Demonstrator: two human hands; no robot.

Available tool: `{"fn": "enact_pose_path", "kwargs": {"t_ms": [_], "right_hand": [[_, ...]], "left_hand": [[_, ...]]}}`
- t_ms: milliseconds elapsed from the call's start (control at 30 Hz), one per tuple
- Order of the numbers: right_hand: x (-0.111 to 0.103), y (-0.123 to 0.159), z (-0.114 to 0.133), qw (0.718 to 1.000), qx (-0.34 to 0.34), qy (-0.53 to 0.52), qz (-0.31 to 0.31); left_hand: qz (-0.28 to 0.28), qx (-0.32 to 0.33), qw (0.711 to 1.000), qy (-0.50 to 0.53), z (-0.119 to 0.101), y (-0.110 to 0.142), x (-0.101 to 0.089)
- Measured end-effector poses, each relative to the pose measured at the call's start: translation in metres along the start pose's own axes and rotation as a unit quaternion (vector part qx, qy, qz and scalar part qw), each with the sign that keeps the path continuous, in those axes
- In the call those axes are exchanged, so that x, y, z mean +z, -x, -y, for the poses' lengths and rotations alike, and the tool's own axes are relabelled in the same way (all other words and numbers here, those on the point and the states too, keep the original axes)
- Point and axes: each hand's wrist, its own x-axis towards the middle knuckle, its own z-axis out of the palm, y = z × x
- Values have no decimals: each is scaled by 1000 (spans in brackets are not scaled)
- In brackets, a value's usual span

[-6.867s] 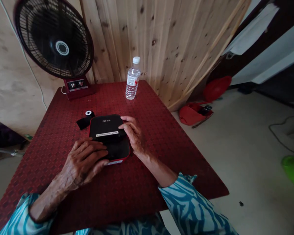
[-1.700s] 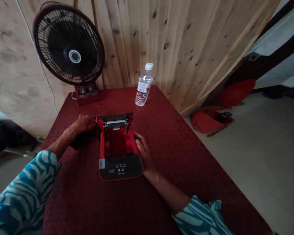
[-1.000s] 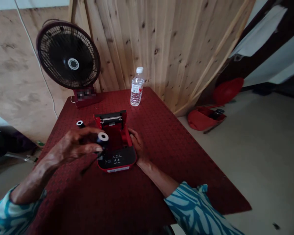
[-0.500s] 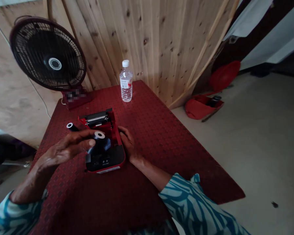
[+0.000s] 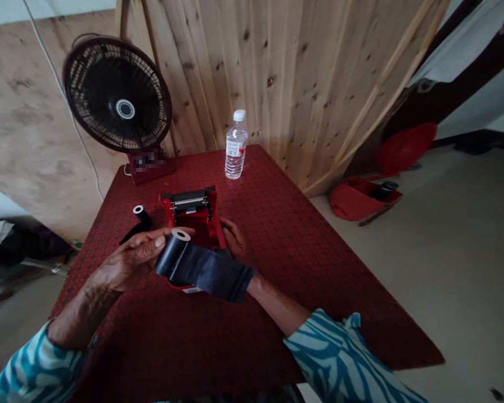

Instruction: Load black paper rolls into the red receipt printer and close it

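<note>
My left hand (image 5: 128,254) is closed on a roll of black ribbon (image 5: 168,260) with a white core. A loose length of the ribbon hangs off to the right, over the front of a small red and black printer (image 5: 197,224) and across my right wrist. The printer sits on the table with its lid raised, its inside showing; the loose ribbon covers much of its front. Against the printer's right side is my right hand (image 5: 234,238), its fingers curled onto the edge. A second, smaller black roll (image 5: 141,215) lies behind my left hand with a strip trailing from it.
A water bottle (image 5: 236,148) stands upright near the back of the red-covered table (image 5: 311,280). At the back left is a dark fan (image 5: 120,95) before the wooden wall (image 5: 273,61). On the floor to the right lies a red container (image 5: 348,200).
My left hand has turned the ribbon roll and brought it out from over the printer's middle, and a long loose strip now spreads to the right. The view has shifted left.
</note>
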Motion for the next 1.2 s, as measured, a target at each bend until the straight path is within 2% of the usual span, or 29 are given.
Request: {"fn": "enact_pose_path", "kwargs": {"t_ms": [167, 267, 333, 467, 567, 767, 867, 933, 1033, 1133, 1200], "right_hand": [[2, 4, 7, 1000, 3, -6, 2], [3, 7, 12, 1000, 9, -7, 3], [3, 8, 13, 1000, 8, -7, 7], [2, 7, 14, 1000, -3, -2, 10], [2, 7, 15, 1000, -10, 1, 12], [2, 7, 18, 1000, -7, -2, 14], [1, 7, 18, 1000, -5, 0, 23], [1, 7, 19, 1000, -6, 1, 28], [2, 7, 18, 1000, -8, 1, 24], [3, 7, 16, 1000, -7, -8, 17], [4, 7, 15, 1000, -4, -13, 12]], "left_hand": [[42, -4, 999, -9, -8, -3, 0], [47, 16, 988, -148, -15, -18, 5], [28, 47, 955, -292, -16, -32, 10], [10, 77, 855, -513, -14, -55, 19], [22, 62, 807, -587, -18, -64, 25], [25, 0, 740, -672, -23, -75, 36], [32, -9, 751, -659, -17, -82, 34], [47, 5, 773, -632, -14, -82, 30], [55, 65, 815, -574, -15, -70, 19], [1, 118, 861, -494, -17, -40, 10], [-45, 144, 867, -474, -14, -19, 7]]}}
